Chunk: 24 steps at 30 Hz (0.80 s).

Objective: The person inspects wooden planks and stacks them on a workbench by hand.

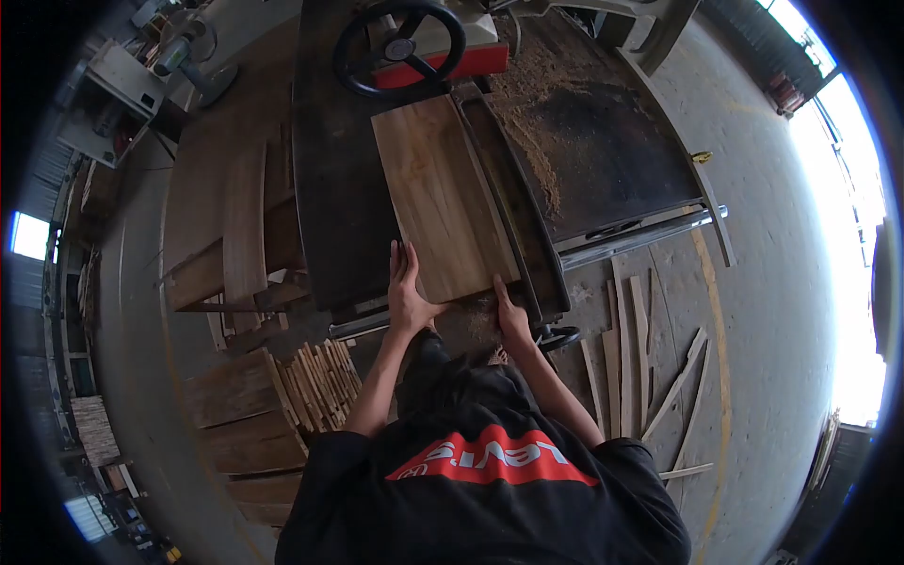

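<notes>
A wide wooden board [441,193] lies flat on the dark metal table of a machine, beside a raised guide rail [513,202] along its right side. My left hand [407,294] is at the board's near left corner, fingers stretched along the left edge and thumb spread toward the near end. At the near right corner, my right hand [510,315] grips the board, one digit reaching up onto it; its other fingers are mostly hidden. Beyond the board's far end stands a black handwheel [400,47] on a red and cream machine body.
Sawdust [537,141] covers part of the table right of the rail. Loose wood strips [631,348] lie on the floor at right. Stacked sticks [320,386] and planks [235,424] are at lower left. A brown side table [221,179] and a fan [193,56] stand left.
</notes>
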Each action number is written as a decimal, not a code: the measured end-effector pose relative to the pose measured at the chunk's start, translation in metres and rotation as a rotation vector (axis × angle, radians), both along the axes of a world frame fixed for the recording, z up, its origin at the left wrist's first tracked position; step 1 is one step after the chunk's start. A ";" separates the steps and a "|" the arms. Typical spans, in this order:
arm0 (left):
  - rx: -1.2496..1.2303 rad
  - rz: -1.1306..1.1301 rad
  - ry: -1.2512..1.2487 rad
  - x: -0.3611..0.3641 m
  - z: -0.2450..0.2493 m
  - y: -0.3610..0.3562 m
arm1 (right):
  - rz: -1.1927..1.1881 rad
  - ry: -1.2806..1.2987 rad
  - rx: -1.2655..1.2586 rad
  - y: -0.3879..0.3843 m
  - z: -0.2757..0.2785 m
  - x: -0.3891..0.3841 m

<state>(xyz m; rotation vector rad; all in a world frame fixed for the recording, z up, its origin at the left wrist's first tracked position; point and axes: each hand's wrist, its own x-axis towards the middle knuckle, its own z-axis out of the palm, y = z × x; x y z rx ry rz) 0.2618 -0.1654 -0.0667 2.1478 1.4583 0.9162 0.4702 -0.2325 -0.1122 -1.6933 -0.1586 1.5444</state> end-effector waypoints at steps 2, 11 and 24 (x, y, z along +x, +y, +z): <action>0.016 -0.001 0.004 -0.001 0.002 0.016 | 0.056 0.019 0.047 0.020 0.025 -0.002; 0.056 0.006 0.107 -0.015 0.000 0.126 | -0.129 0.187 0.154 0.141 0.029 -0.018; 0.067 -0.066 -0.003 -0.064 0.007 0.220 | -0.217 0.346 0.194 0.237 0.015 -0.006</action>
